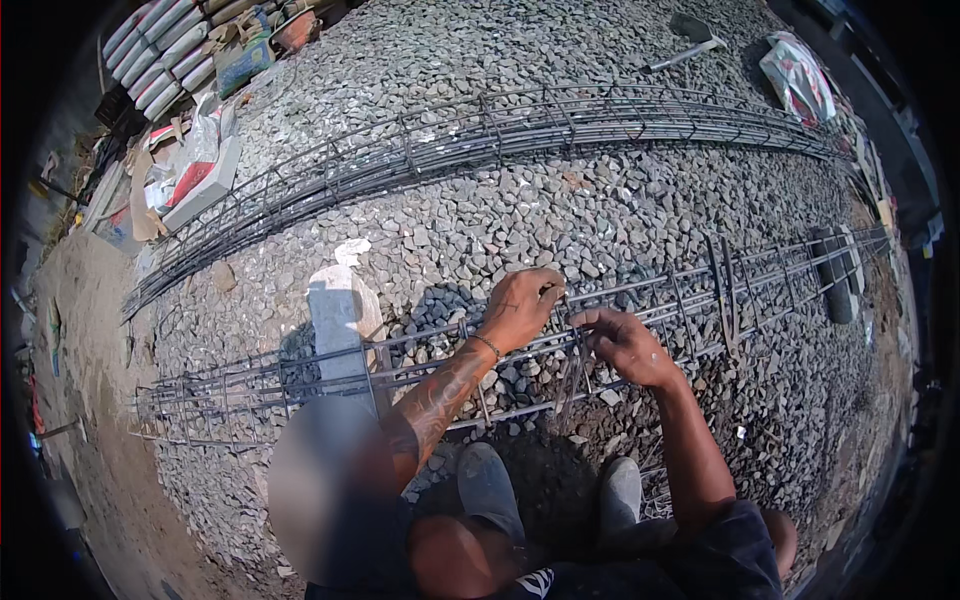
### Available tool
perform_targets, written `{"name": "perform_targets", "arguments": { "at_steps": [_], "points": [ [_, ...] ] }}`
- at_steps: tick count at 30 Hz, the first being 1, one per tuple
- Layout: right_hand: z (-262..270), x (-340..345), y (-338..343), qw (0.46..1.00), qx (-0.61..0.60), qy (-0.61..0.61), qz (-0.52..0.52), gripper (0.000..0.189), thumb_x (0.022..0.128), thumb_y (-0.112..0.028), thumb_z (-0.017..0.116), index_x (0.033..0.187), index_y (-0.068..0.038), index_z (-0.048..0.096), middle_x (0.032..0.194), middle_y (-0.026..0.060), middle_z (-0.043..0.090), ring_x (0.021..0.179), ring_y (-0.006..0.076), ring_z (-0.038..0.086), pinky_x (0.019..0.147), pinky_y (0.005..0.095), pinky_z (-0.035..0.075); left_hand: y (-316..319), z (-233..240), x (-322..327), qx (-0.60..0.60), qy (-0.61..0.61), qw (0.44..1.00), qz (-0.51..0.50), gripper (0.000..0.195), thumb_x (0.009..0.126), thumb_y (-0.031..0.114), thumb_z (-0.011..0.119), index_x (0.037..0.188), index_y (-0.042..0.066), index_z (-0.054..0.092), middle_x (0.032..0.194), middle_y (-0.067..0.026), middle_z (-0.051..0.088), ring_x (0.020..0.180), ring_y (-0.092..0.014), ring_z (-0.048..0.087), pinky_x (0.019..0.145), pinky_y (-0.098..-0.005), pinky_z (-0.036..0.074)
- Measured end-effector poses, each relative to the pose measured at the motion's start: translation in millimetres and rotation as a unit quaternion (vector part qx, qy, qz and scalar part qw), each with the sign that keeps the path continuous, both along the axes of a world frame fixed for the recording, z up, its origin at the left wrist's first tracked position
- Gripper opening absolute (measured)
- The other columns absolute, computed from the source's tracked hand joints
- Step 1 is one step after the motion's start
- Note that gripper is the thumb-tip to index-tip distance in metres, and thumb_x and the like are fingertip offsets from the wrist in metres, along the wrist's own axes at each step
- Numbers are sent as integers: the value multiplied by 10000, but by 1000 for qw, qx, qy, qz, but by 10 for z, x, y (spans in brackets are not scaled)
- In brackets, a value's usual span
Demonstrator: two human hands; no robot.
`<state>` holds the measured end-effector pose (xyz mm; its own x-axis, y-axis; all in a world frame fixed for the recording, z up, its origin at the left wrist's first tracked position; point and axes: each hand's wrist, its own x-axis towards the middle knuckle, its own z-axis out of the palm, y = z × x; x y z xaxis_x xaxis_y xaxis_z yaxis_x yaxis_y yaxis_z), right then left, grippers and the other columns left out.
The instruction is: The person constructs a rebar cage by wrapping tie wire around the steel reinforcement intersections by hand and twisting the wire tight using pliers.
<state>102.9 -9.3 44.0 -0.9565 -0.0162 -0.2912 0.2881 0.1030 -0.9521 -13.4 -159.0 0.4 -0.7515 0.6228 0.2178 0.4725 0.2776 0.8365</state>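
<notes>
A cage of steel rebar with stirrups (679, 304) lies across in front of me, raised on a concrete block (335, 322) at the left. My left hand (523, 309) bends over the cage's far bar at a stirrup, fingertips curled together; whether they pinch a tie wire is too small to tell. Just to its right, my right hand (626, 346) has thumb and forefinger near the same stirrup. A bunch of thin tie wire (574, 379) hangs below its fingers, seemingly held in that hand. Pincers with long handles (724, 300) rest on the cage further right.
Beyond lies a longer bundle of rebar with stirrups (487, 135) on gravel. A hoe (694, 45) and a white sack (799, 75) are at the far right. Stacked bags (157, 56) and a pale block with torn packaging (210, 184) stand far left. My boots (487, 484) are close to the cage.
</notes>
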Motion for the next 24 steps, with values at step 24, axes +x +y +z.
{"name": "perform_targets", "arguments": {
  "at_steps": [24],
  "points": [
    [154,-1293,138,877,383,181,225,156,711,-122,566,788,-13,646,732,172,628,686,331,602,641,372,474,-22,172,-16,-19,281,955,-91,130,658,19,574,782,33,610,703,-101,543,716,-278,558,595,-374,459]
  ]
}}
